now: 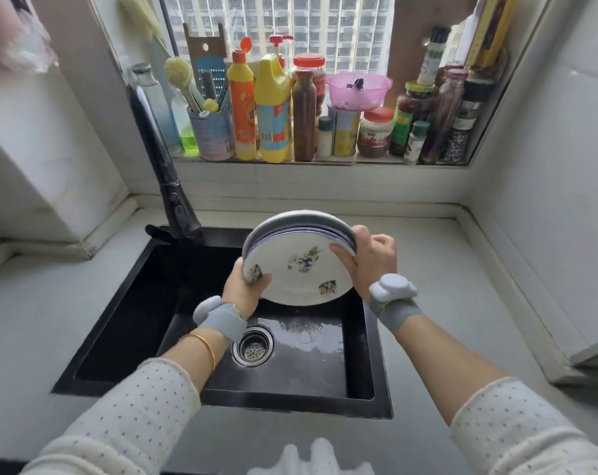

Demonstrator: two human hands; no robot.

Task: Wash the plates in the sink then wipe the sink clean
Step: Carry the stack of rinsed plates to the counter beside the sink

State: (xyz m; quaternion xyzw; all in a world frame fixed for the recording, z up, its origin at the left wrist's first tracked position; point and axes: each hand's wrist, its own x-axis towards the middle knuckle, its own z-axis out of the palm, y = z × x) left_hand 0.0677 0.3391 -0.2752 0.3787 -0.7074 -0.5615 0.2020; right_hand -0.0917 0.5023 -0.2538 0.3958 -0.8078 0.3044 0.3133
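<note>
Above the black sink (174,279), a person's left grip (241,287) and right grip (371,258) clasp opposite edges of a tilted stack of plates (299,269), thumbs on the patterned face; the drain (253,347) lies just below the left grip.

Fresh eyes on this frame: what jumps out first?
The stack of plates, tilted above the black sink, gripped at its edges by the left hand and right hand. Behind it is the crowded windowsill, where the yellow detergent bottle is brightest.
</note>
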